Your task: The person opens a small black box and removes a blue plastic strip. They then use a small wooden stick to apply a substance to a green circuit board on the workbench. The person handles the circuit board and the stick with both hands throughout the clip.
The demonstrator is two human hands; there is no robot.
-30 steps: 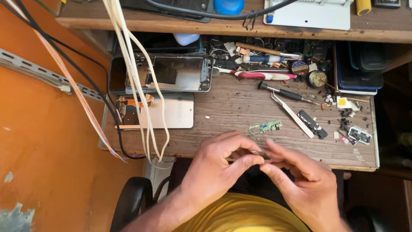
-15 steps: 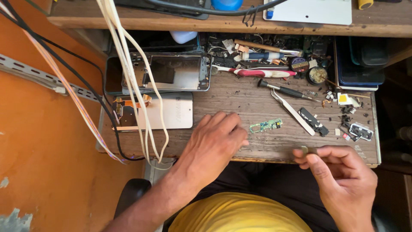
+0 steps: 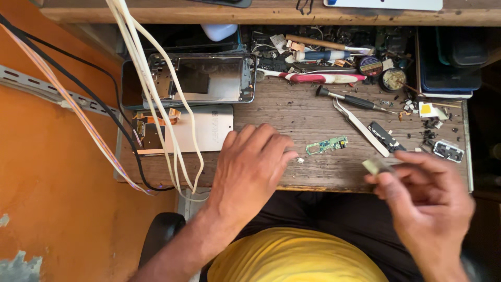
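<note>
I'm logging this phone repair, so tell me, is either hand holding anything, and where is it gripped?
The right hand pinches a small pale flat piece at one end between its fingertips; the piece is blurred. The left hand rests flat on the wooden table, holding nothing visible.

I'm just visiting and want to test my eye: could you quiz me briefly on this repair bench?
1. True or false: the left hand lies palm down on the wooden bench.
2. What does the right hand pinch? A) a small pale flat piece B) the tweezers C) the screwdriver
3. Which small part lies between the two hands?

Key: 1 true. 2 A. 3 the green circuit board.
</note>
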